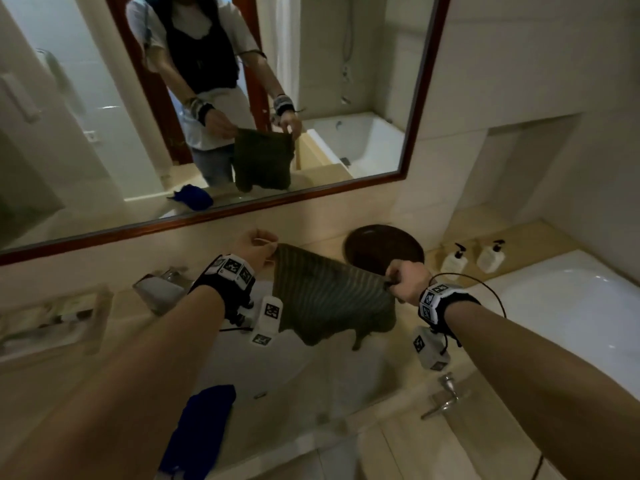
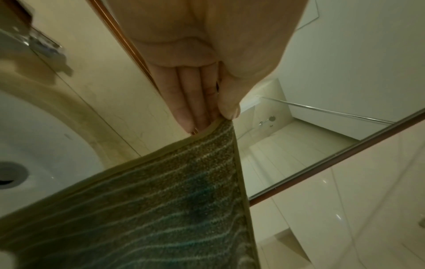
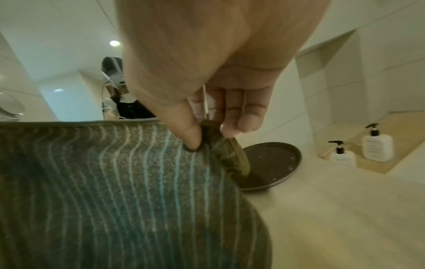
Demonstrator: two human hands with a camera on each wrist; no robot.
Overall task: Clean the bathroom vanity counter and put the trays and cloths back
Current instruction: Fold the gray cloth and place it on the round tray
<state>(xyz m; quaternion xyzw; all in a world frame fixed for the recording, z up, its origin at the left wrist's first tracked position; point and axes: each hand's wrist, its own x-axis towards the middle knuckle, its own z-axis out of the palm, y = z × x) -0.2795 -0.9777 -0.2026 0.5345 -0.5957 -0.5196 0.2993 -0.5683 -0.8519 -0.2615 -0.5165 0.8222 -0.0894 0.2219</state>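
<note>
Two top corners of an olive cloth (image 1: 329, 296) with thin pale stripes pinched, one by the left hand (image 1: 254, 245), one by the right hand (image 1: 407, 280), cloth stretched flat and hung above the sink (image 2: 34, 145), round brown tray (image 1: 384, 249) at one o'clock on the counter (image 3: 333, 209).

The beige vanity counter (image 1: 408, 403) carries a round dark tray (image 1: 382, 249) and a blue cloth (image 1: 197, 431).

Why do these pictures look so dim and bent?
Head view: dim light, the mirror frame bowed by the wide lens. Left wrist view: the striped cloth is soft and close. Right wrist view: the right hand looms large; the round tray stays fairly clear.
</note>
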